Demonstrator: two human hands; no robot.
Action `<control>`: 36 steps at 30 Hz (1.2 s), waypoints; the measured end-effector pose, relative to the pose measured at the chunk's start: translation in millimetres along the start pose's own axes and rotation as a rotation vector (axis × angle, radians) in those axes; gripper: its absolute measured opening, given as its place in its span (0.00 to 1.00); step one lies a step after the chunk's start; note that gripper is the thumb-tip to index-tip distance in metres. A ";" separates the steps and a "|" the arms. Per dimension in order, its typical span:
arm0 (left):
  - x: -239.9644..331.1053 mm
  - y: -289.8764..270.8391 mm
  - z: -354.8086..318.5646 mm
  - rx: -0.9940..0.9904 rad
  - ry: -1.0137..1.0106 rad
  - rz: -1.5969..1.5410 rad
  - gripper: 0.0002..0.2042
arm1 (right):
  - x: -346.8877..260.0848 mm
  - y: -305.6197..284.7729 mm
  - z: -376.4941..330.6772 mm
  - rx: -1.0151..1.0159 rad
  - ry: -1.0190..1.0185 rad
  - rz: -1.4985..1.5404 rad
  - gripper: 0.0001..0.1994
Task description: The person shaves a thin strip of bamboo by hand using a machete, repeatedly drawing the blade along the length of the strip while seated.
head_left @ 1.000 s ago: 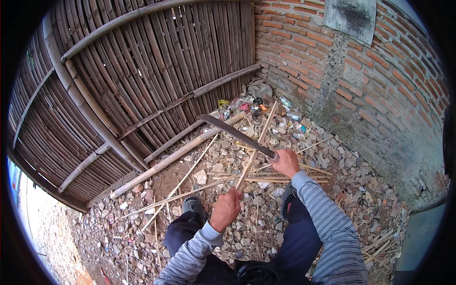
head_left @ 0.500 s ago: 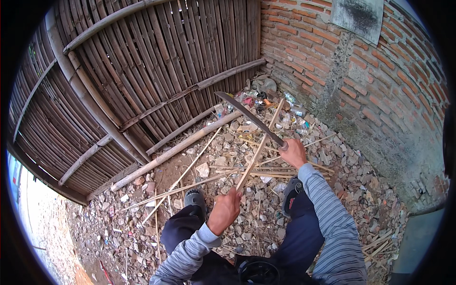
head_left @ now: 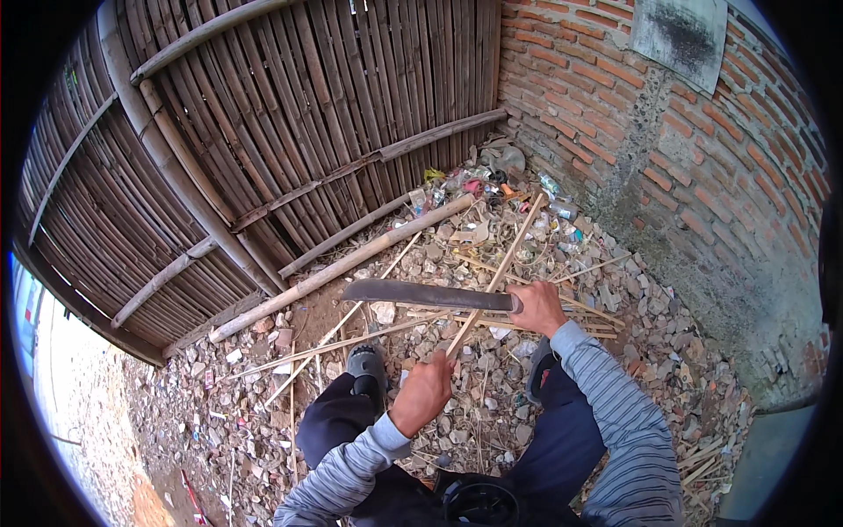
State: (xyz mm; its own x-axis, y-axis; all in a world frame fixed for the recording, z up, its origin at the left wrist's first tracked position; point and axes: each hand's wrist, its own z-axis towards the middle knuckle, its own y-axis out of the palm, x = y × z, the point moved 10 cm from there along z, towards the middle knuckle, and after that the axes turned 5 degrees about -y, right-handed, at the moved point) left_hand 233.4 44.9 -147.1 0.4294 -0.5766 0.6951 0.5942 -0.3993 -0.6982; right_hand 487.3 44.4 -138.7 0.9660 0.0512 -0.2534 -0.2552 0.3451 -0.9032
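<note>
My left hand (head_left: 423,393) grips the near end of a long thin bamboo strip (head_left: 497,279) that slants up and away toward the brick wall. My right hand (head_left: 537,308) is closed on the handle of a dark machete (head_left: 421,294). Its blade lies almost level, pointing left, and crosses the strip just above my left hand. Both forearms wear grey striped sleeves. My two shoes (head_left: 366,368) stand on the rubble below the blade.
A thick bamboo pole (head_left: 344,267) lies on the ground along the foot of a woven bamboo fence (head_left: 263,132). A brick wall (head_left: 667,158) stands at the right. Stones, thin bamboo slivers (head_left: 562,303) and litter (head_left: 492,180) cover the ground.
My right hand has swung the machete down and leftward, from a raised slant to nearly level across the strip. My left hand has kept its hold on the strip.
</note>
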 end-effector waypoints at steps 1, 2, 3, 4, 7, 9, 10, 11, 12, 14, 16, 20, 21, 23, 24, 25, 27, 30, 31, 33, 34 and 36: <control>-0.3 -0.3 -2.6 0.006 0.001 0.011 0.09 | 4.0 1.4 4.0 -0.061 0.017 -0.028 0.13; 3.4 1.8 -4.0 0.001 0.013 0.007 0.09 | 20.1 -0.7 4.1 -0.056 0.027 -0.036 0.13; 7.9 5.0 -7.2 -0.021 0.029 0.030 0.09 | 52.0 -7.6 1.3 -0.001 0.165 -0.032 0.12; 11.5 4.9 -9.4 -0.040 0.041 0.057 0.09 | 82.1 -13.2 -2.6 0.057 0.298 -0.022 0.11; 13.6 4.3 -17.4 -0.061 0.046 0.036 0.09 | 133.7 -41.1 -19.2 0.246 0.563 0.072 0.12; 7.2 9.2 -22.3 -0.102 0.013 0.025 0.10 | 132.4 -39.1 -28.4 0.253 0.558 0.068 0.12; 5.6 9.5 -22.5 -0.101 0.016 0.023 0.10 | 132.0 -38.6 -33.9 0.258 0.557 0.063 0.13; 3.2 11.8 -23.8 -0.115 0.015 0.014 0.10 | 135.1 -35.0 -36.8 0.197 0.564 0.055 0.16; 0.7 14.2 -24.1 -0.129 0.013 0.005 0.10 | 138.3 -36.5 -37.4 0.197 0.563 0.053 0.16; -1.8 13.0 -24.1 -0.125 -0.003 -0.004 0.11 | 136.8 -35.0 -35.1 0.176 0.523 0.031 0.17; -6.7 14.0 -23.3 -0.125 -0.001 0.024 0.11 | 132.6 -32.8 -35.7 0.155 0.520 0.008 0.17; -6.9 16.2 -20.9 -0.127 0.000 0.044 0.11 | 107.1 -31.6 -29.2 0.128 0.392 -0.033 0.16; -5.8 17.4 -19.8 -0.129 0.005 0.040 0.11 | 95.9 -29.2 -25.4 0.089 0.346 -0.019 0.15; -4.3 18.2 -18.4 -0.128 0.006 0.040 0.11 | 74.1 -23.6 -21.6 0.062 0.259 -0.012 0.14; -3.5 18.8 -18.1 -0.124 0.001 0.054 0.11 | 58.5 -18.5 -18.3 0.035 0.173 -0.004 0.12; -3.8 18.8 -17.9 -0.119 -0.006 0.070 0.11 | 37.7 -19.7 -14.0 -0.007 0.158 0.015 0.11; -4.6 20.0 -15.6 -0.114 -0.006 0.049 0.11 | 21.8 -7.7 -14.0 -0.037 0.080 0.000 0.11; -6.3 20.6 -10.4 -0.108 -0.016 0.027 0.11 | 3.9 7.2 -14.8 -0.134 0.035 0.002 0.12; -7.2 18.9 -8.2 -0.100 -0.027 0.027 0.11 | -4.1 6.0 -15.7 -0.107 0.030 0.032 0.12; -8.9 15.2 -4.3 -0.103 -0.025 0.002 0.11 | -14.9 4.5 -15.5 -0.089 0.039 0.031 0.13; -8.8 13.8 -2.1 -0.103 -0.020 -0.024 0.11 | -20.8 1.6 -13.6 -0.089 0.043 0.032 0.13; -10.4 13.3 -0.7 -0.096 -0.034 -0.006 0.10 | -23.8 0.2 -10.2 -0.095 0.094 0.076 0.13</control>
State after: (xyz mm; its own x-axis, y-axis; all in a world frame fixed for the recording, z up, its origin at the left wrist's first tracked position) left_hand 236.3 45.1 -163.7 0.4495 -0.5501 0.7037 0.5294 -0.4705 -0.7060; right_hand 463.8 33.6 -136.4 0.9369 -0.0154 -0.3494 -0.3343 0.2535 -0.9077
